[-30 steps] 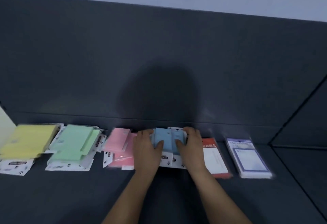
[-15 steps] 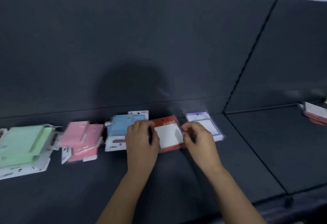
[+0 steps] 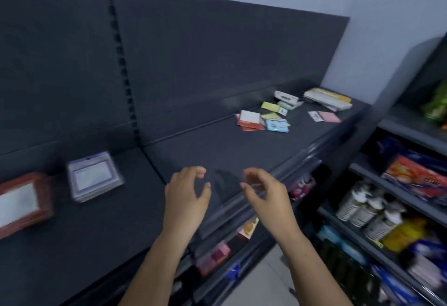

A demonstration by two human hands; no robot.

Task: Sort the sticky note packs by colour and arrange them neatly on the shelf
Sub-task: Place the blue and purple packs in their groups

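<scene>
Both hands hover empty over the dark shelf, fingers curled and apart: my left hand and my right hand. At the left edge lies a red-framed sticky note pack, with a purple-framed pack beside it. Far to the right sits a loose heap: a red pack, a blue pack, a yellow pack, and a pink pack apart from them.
A flat stack of white and yellow packages lies at the shelf's far right end. Lower shelves hold small boxes. A neighbouring rack at right carries bottles and snack bags. The dark back panel rises behind.
My view has swung right. Both hands left the red pack and drew back, empty, over the bare shelf. The unsorted heap at the right has come into sight.
</scene>
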